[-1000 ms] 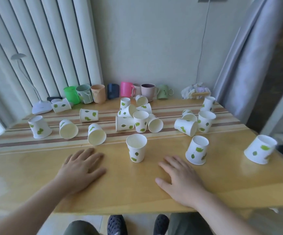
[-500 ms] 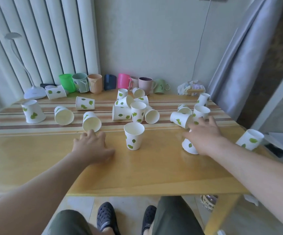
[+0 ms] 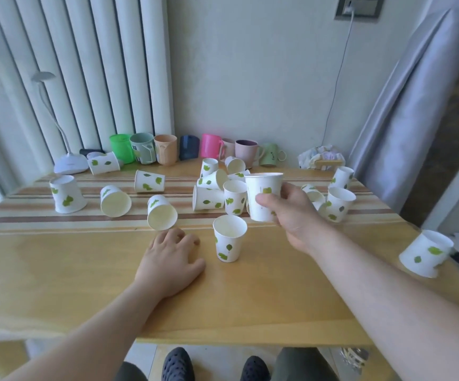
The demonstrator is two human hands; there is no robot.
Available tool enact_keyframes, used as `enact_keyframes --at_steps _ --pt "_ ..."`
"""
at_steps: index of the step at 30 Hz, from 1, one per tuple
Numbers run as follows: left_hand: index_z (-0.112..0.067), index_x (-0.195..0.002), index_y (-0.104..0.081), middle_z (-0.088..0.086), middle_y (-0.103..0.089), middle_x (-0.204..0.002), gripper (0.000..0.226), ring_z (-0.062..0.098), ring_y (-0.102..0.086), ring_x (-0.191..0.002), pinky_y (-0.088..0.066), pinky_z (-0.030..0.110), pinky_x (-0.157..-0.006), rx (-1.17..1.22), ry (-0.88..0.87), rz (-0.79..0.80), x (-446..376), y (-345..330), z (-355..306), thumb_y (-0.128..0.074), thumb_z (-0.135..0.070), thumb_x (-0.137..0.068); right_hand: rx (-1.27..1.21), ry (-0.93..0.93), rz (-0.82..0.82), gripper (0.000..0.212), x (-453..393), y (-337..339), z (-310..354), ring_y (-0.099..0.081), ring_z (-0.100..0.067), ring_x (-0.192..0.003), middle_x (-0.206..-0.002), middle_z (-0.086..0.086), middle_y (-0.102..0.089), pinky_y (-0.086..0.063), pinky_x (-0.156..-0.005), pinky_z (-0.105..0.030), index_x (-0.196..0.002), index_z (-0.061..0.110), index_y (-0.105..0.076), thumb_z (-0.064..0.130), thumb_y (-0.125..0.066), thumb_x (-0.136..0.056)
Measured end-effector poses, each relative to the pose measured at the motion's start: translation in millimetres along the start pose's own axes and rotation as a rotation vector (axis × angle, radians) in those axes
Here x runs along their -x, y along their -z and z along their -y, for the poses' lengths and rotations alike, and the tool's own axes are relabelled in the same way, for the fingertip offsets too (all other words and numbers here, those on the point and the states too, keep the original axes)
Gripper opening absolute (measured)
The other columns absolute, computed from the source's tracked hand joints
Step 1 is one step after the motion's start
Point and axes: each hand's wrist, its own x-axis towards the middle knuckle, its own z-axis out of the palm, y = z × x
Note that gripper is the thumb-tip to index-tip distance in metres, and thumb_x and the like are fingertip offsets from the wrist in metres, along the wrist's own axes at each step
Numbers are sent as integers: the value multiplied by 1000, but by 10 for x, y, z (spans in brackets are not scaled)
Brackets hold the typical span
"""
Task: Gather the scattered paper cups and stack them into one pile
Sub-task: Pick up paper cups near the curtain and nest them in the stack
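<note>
Several white paper cups with green leaf prints lie scattered over the wooden table (image 3: 58, 284). My right hand (image 3: 291, 213) holds one paper cup (image 3: 262, 193) upright in the air, up and to the right of an upright cup (image 3: 229, 240) standing near the table's middle. My left hand (image 3: 172, 259) rests flat on the table just left of that standing cup, fingers slightly curled, holding nothing. A cluster of cups (image 3: 212, 193) lies behind the held one. One cup stands upside down at far left (image 3: 66, 193), another lies at the right edge (image 3: 426, 253).
A row of coloured mugs (image 3: 165, 152) lines the back wall. A white desk lamp (image 3: 70, 163) stands at back left, crumpled cloth (image 3: 321, 158) at back right. A curtain hangs on the right. My shoes show below the table's front edge.
My right hand has lifted the cup from the right side of the table, turned it upright and brought it leftward over the middle. My left hand stayed on the table.
</note>
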Motion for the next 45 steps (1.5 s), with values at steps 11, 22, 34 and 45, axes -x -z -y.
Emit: enact_keyframes --at_steps 11,22,34,45 --pt "-47 -134 -52 -10 -46 -144 54 23 -37 -141 -31 39 -120 17 10 20 -23 27 -2 -46 -65 -84 78 40 141 78 10 -477 -584 -62 -13 -132 -129 16 -75 -57 -106 -38 -130 44 -64 43 -89 -57" --pt "-45 -98 -73 -24 -67 -114 13 7 -59 -114 -53 36 -98 266 14 -125 32 101 44 -67 -40 -87 520 30 334 90 -131 -346 -834 -66 2 -124 -129 28 -73 -56 -112 -39 -140 51 -57 43 -98 -60" --pt "-45 -165 -23 -3 -19 -174 102 31 -21 -159 -38 53 -119 -532 -234 -49 -772 717 795 -63 9 -88 523 21 181 42 -343 -400 -943 -64 4 -78 -86 18 -71 -49 -67 -22 -102 40 -64 39 -94 -73" --pt "-28 -122 -59 -4 -70 -109 56 24 -69 -100 -56 32 -80 914 134 -372 -825 860 -1 -86 -44 -76 518 14 197 50 -350 -397 -940 -71 -3 -97 -100 19 -77 -61 -86 -33 -115 40 -67 42 -93 -72"
